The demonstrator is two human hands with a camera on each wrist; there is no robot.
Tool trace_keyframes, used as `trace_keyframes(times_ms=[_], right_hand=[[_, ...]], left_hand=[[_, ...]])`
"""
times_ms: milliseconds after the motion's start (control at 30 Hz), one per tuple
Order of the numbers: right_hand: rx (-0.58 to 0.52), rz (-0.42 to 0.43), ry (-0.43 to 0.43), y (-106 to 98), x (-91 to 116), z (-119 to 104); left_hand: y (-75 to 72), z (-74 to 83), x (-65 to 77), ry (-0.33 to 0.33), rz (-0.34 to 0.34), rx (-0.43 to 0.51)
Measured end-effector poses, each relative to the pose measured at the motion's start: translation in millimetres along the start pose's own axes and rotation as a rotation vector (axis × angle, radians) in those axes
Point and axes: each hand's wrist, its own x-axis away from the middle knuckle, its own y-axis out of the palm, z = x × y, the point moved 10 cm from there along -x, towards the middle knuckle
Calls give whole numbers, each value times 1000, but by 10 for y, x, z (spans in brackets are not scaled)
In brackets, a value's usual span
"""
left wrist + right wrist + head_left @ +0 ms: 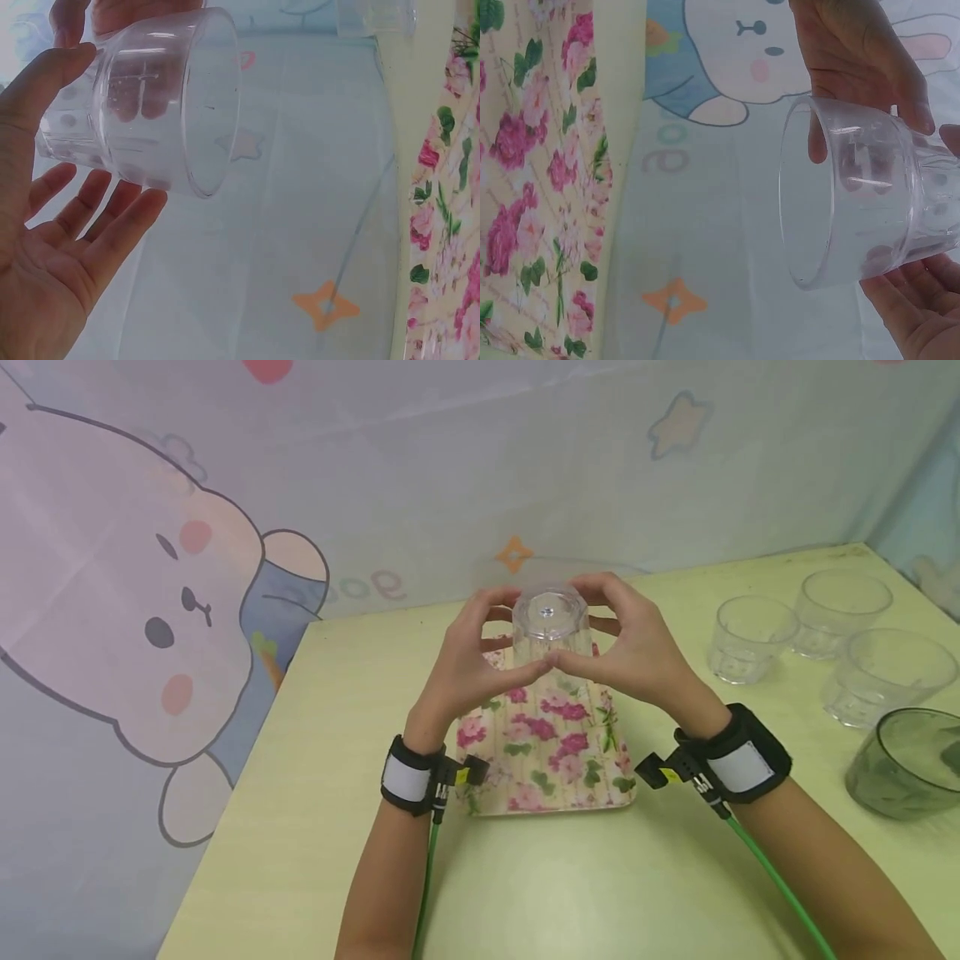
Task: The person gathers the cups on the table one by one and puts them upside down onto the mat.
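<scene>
At the centre of the frame in the head view, a clear tumbler (550, 625) is held base up, its open rim facing down. Both grips are closed on it: the left-hand grip (480, 652) curls round one side, the right-hand grip (633, 643) round the other — thumbs in front. Both wrist views show the rim apart from the floral tray (540, 781), which lies flat on the pale worktop (555, 885), below centre. Three clear glasses (741, 656) stand upright at the right; a smoky green glass (903, 777) stands beside them at the right edge. A printed cloth (450, 485) fills the background.
</scene>
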Motion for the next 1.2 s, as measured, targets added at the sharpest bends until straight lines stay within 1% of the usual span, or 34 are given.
trace_keyframes(times_ms=[133,233,333,433,600,700,967,1200], right_hand=[[4,-23,12,61,-32,94],[22,-26,-1,106,-60,148],[45,-26,-18,157,-101,178],[63,-39,-18,224,-149,208],[80,-71,2,340,-230,285],[86,-83,10,396,-265,337],[96,-125,70,515,-319,519],[80,-160,112,647,-353,645]], left_hand=[[15,-91,13,-6,-1,0],[18,-190,31,-18,0,-9],[-11,-283,47,-30,12,-28],[-48,-374,67,-56,26,-43],[-72,-535,104,-125,34,-44],[-73,-626,124,-162,41,-25],[-48,-842,155,-197,55,-11],[-43,-1030,222,-253,63,-15]])
